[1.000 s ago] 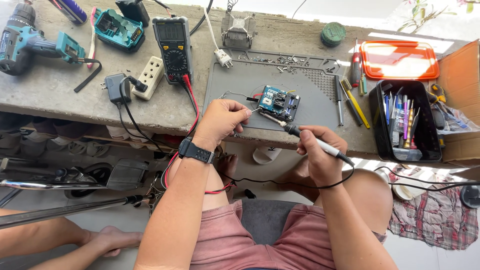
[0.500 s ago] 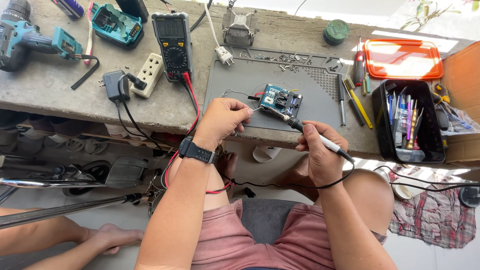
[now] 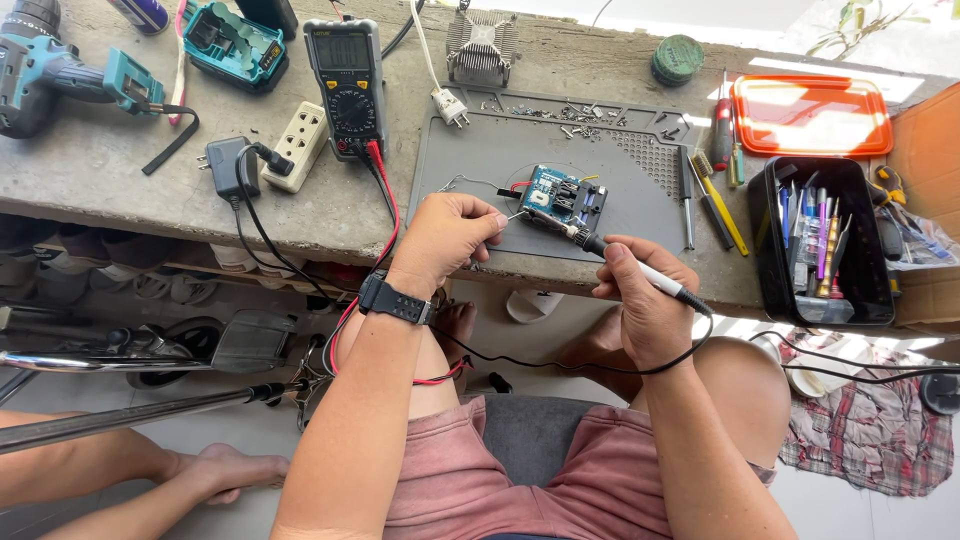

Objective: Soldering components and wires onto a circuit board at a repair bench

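The right hand (image 3: 645, 310) is gripping a soldering iron (image 3: 610, 255), tip touching the blue circuit board (image 3: 562, 197) lying on the grey mat (image 3: 480, 160). The left hand (image 3: 450, 235) is pinching a thin wire (image 3: 515, 214) just beside the board.

On the grey mat (image 3: 480, 175), bare room lies left of the blue circuit board (image 3: 563, 195) and between it and the loose screws (image 3: 570, 112) along the far edge. To the right, screwdrivers (image 3: 712, 195) and the black tool tray (image 3: 820, 240) block the way. To the left, the multimeter (image 3: 350, 85) and its red lead (image 3: 385, 200) hem the left hand (image 3: 450, 235). The right hand (image 3: 645, 300) has open air off the surface (image 3: 100, 170) edge.
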